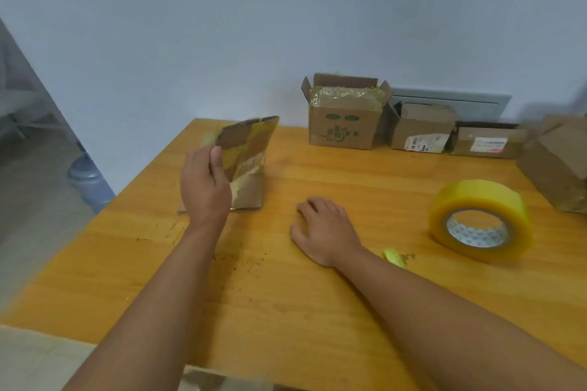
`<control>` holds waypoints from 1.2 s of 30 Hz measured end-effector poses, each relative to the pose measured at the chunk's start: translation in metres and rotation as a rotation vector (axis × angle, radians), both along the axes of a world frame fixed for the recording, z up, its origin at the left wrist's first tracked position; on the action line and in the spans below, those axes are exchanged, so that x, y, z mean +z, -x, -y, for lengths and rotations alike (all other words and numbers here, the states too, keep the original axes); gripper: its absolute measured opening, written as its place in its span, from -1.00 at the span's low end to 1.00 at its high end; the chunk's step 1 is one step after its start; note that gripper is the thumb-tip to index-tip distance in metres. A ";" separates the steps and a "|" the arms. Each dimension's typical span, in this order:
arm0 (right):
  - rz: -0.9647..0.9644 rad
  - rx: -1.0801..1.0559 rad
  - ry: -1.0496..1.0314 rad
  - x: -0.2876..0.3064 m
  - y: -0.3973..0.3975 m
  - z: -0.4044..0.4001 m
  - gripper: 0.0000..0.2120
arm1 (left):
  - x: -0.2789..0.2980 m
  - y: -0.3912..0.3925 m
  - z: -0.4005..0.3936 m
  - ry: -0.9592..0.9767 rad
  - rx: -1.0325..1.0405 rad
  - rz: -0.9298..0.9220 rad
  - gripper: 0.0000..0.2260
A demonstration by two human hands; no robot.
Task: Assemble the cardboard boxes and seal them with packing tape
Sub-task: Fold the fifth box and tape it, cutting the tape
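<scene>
The left hand (pixel 205 186) grips a flattened cardboard box (pixel 246 162) near the far left part of the desk (pixel 286 295). The thumb lies over the front of the upper left edge and the fingers curl behind the cardboard, so the hold is a pinch on that edge. The box stands on its lower edge, which touches the desk, and its long axis runs up and down with a slight lean to the right at the top. Its broad face turns toward the camera, with old yellowish tape across it.

The right hand (pixel 324 228) rests palm down on the desk, fingers relaxed and holding nothing, between the box and the tape roll (pixel 481 220), which lies tilted on the desk well to the right.

The box looks light and thin. Its worn, creased panels will probably bend easily, and the taped patches may be slick. A hold on opposite edges with both hands, near the creases, would likely open it squarely without tearing.

Four other boxes (pixel 344 117) stand along the far and right edges of the desk.
</scene>
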State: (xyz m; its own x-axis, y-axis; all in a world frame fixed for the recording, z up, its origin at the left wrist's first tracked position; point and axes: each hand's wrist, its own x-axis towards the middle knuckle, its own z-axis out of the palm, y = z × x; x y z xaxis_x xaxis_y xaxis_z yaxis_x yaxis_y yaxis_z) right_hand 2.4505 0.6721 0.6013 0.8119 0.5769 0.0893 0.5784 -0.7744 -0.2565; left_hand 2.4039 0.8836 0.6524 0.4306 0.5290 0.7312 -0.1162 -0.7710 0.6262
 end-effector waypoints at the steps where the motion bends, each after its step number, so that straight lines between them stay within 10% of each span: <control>1: -0.006 0.003 -0.007 0.001 0.000 0.000 -0.46 | 0.011 0.009 0.006 0.070 -0.008 0.063 -0.76; 4: -0.052 -0.011 -0.125 0.003 -0.003 0.002 -0.53 | 0.032 0.037 0.025 0.272 -0.030 0.111 -0.77; 12: -0.571 -0.313 -1.268 0.038 0.017 0.024 -0.58 | 0.003 0.072 0.049 0.528 0.007 0.063 -0.71; 19: -0.486 -0.202 -1.001 0.026 0.043 0.064 -0.26 | -0.024 0.054 0.077 0.463 -0.105 -0.075 -0.70; 28: -0.222 -0.249 -0.816 -0.006 0.059 0.072 -0.42 | -0.044 0.061 0.106 0.543 -0.367 -0.263 -0.02; 36: -0.208 -0.152 -0.963 0.007 0.068 0.077 -0.67 | -0.047 0.066 0.104 0.463 -0.310 -0.273 0.15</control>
